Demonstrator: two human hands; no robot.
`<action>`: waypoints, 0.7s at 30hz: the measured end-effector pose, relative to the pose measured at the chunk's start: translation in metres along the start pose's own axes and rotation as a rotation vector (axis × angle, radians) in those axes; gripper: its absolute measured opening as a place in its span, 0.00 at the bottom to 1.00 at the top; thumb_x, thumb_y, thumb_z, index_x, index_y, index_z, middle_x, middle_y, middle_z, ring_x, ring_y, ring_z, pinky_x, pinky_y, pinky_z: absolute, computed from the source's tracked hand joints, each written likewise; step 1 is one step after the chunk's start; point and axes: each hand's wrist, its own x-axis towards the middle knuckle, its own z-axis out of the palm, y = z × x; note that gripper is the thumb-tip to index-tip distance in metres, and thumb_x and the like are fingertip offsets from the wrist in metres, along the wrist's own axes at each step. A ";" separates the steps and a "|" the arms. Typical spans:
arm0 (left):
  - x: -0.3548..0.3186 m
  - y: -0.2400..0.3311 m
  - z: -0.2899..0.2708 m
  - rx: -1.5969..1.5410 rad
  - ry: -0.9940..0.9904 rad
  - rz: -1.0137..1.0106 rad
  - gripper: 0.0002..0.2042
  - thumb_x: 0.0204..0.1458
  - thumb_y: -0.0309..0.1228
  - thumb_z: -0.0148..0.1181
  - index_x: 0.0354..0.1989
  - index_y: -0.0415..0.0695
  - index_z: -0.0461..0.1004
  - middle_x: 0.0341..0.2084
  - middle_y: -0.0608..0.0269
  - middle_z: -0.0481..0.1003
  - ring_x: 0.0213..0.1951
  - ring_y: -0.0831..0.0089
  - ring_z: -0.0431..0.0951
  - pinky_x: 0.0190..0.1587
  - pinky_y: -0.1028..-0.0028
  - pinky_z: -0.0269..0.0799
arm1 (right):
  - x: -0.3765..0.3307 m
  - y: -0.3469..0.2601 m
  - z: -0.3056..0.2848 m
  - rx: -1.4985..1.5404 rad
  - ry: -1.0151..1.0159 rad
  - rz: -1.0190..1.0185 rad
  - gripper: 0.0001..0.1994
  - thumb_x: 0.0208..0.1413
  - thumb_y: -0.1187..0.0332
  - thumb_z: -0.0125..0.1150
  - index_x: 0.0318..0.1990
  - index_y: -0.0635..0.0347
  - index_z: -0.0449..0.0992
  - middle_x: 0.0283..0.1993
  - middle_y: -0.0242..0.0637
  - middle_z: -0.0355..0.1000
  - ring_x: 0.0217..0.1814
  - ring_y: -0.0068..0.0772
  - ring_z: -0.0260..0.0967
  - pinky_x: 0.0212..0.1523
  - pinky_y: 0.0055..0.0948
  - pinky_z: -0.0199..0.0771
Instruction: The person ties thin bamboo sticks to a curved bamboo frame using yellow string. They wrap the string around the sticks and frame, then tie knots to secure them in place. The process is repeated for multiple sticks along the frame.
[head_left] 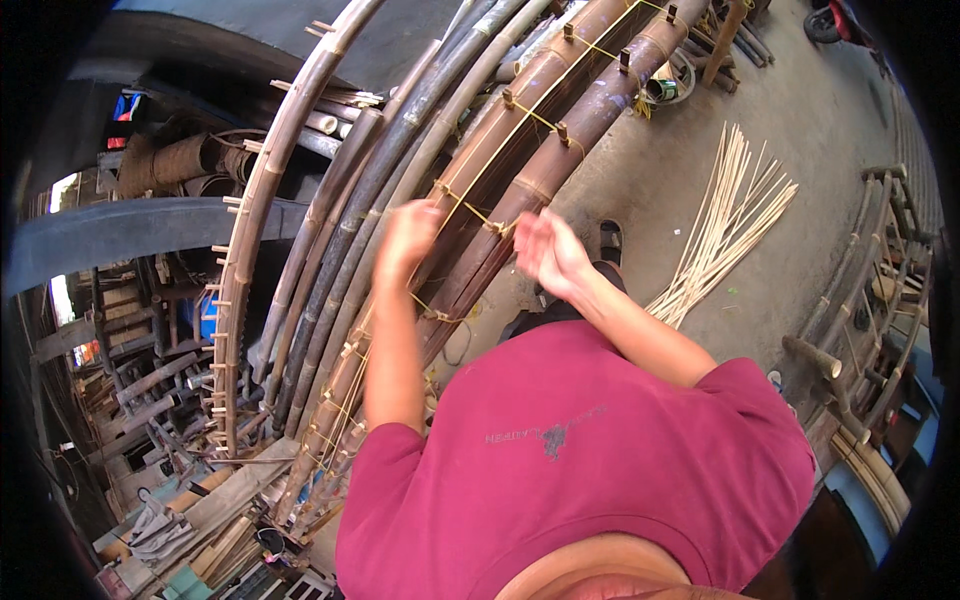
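The left hand [408, 238] is curled shut on the thin yellow string [470, 210] that ties the long brown bamboo poles [520, 160] together. The right hand [548, 252] is just right of the poles, blurry, fingers partly open and holding nothing I can see. A bundle of pale thin sticks [722, 230] lies on the floor, further right of the poles.

Bamboo poles [520, 170] ahead of hands; split strips [725, 235] on floor [820, 120] right.

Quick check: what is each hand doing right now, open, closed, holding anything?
Left hand: blurred, on the bamboo poles by the thin strip binding; grip unclear.
Right hand: open, holding nothing visible.
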 end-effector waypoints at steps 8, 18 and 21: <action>-0.014 -0.013 0.092 -0.214 0.385 -0.107 0.15 0.63 0.37 0.50 0.48 0.37 0.73 0.43 0.44 0.76 0.47 0.53 0.75 0.53 0.59 0.66 | 0.046 0.010 0.197 -1.795 -0.643 -0.440 0.29 0.64 0.41 0.42 0.44 0.58 0.79 0.42 0.43 0.73 0.48 0.39 0.68 0.58 0.45 0.60; -0.013 0.006 0.091 -0.112 0.456 -0.203 0.16 0.63 0.37 0.45 0.43 0.38 0.76 0.36 0.41 0.77 0.41 0.48 0.77 0.45 0.55 0.67 | 0.020 -0.027 0.116 -1.751 -1.117 -0.663 0.19 0.60 0.55 0.52 0.24 0.60 0.75 0.25 0.42 0.74 0.30 0.41 0.72 0.37 0.40 0.72; -0.013 0.053 0.076 -0.117 0.373 -0.211 0.17 0.64 0.39 0.45 0.44 0.39 0.76 0.35 0.41 0.77 0.40 0.43 0.77 0.43 0.54 0.69 | 0.008 -0.021 -0.004 -1.937 -0.988 -0.962 0.19 0.60 0.59 0.52 0.20 0.59 0.73 0.21 0.49 0.70 0.29 0.55 0.70 0.40 0.47 0.72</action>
